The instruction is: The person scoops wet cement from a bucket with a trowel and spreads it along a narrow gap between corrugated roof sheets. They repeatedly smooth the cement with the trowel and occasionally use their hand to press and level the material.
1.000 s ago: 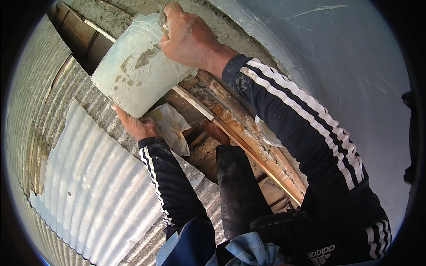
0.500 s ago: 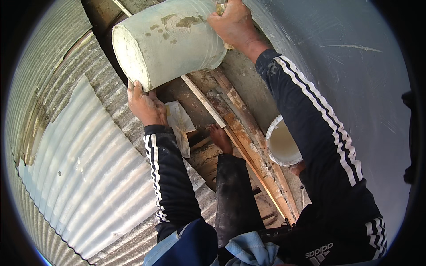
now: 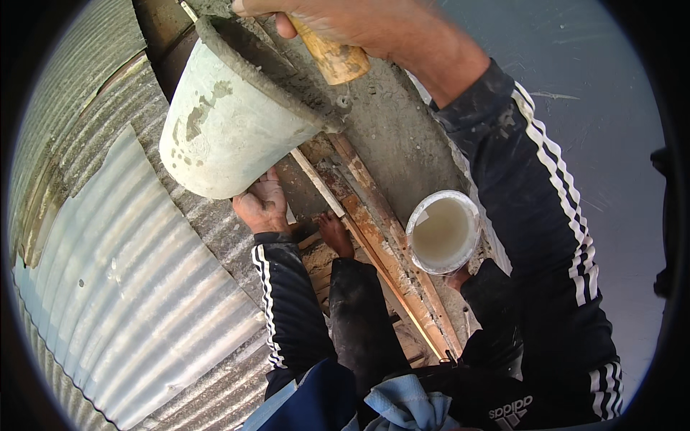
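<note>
A pale, whitish bucket [image 3: 223,118] hangs tilted at the upper left, its mouth turned up and toward the far right. Grey cement crusts its rim, and the inside is dark and mostly hidden. My left hand [image 3: 262,205] supports the bucket's base from below, palm up, with some fingers hidden beneath it. At the top edge, my right hand [image 3: 359,25] is closed round the thick wooden handle [image 3: 330,54] of a tool beside the bucket's mouth. The tool's working end cannot be seen.
A white bucket of cloudy water [image 3: 443,231] stands by my right foot. Wooden planks [image 3: 388,258] run diagonally between my feet. Corrugated roofing sheets [image 3: 122,280] cover the left side. Wet grey mortar [image 3: 402,122] lies along a smooth grey wall [image 3: 575,144] on the right.
The pale bucket has swung from lying on its side to base down, its mouth now showing. My left hand has shifted lower under the base; my right hand has moved left and nearer.
</note>
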Available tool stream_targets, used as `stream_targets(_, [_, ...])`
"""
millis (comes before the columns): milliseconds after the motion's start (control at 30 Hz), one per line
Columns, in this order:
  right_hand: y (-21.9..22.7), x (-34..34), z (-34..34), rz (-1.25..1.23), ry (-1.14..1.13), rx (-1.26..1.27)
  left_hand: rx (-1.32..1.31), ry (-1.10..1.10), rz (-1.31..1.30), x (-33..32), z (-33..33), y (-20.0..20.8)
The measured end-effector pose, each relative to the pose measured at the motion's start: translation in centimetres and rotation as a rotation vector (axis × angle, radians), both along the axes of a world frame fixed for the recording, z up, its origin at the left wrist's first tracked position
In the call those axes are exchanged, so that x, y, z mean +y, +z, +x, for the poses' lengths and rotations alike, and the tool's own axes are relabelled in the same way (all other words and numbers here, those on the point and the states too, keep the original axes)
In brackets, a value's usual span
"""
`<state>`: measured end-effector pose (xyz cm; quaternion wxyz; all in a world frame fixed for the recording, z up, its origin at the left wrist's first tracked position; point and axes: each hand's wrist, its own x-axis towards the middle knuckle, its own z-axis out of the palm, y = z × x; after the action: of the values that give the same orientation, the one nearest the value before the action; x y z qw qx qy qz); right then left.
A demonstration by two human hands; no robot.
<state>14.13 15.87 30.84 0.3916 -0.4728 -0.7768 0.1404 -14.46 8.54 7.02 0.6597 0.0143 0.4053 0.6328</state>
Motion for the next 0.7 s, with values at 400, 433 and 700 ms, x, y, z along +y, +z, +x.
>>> stream_targets(400, [10.6, -11.9, -4.8, -0.958, -0.419, 0.62, -0.349, -0.18, -0.622, -20.7, 10.3, -2.0])
stream_targets(433, [10.0, -12.4, -4.7, -1.045, -0.5, 0.603, -0.388, -0.187, -0.544, -21.5, 9.8, 0.6])
stream_targets(700, [11.8, -15.6, -5.0, -0.987, -0.539, 0.822, 0.005, -0.675, 0.037, -17.6, 8.4, 17.6])
